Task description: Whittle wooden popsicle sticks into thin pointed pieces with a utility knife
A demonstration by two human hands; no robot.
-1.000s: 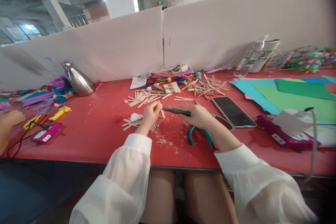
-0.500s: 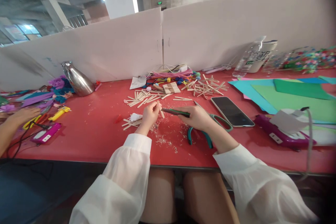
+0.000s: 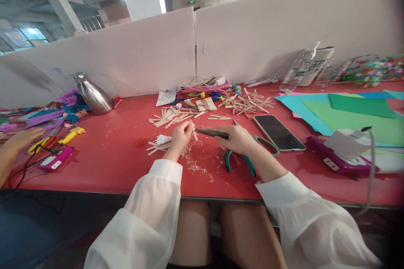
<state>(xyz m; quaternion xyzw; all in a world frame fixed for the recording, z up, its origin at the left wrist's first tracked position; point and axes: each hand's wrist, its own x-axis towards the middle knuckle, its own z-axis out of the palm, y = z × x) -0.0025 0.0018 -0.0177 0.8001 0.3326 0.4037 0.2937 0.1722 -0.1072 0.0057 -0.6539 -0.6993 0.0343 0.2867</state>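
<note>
My left hand [image 3: 182, 135] is closed, pinching a short wooden craft stick [image 3: 195, 136] whose end pokes out below the fingertips. My right hand [image 3: 237, 138] is wrapped round a dark and green utility knife [image 3: 212, 133], its narrow tip pointing left at the stick. Whether the tip touches the wood I cannot tell. Pale wood shavings [image 3: 202, 172] are scattered on the red table under both hands. Beneath my right wrist lie teal-handled pliers [image 3: 249, 166] and scissors [image 3: 267, 146], both partly covered. Several craft sticks [image 3: 155, 148] and a white crumpled scrap lie beside my left hand.
Behind the hands are loose craft sticks [image 3: 172, 117] and a bundled stack [image 3: 205, 104]. A phone [image 3: 279, 133], coloured sheets [image 3: 334, 113] and a purple power strip [image 3: 342, 162] lie right. Left are a steel jug [image 3: 94, 94], a glue gun [image 3: 72, 135] and another person's hand [image 3: 27, 138].
The knife tip has shifted very slightly to the right along with my right hand. My left hand keeps its pinch on the craft stick.
</note>
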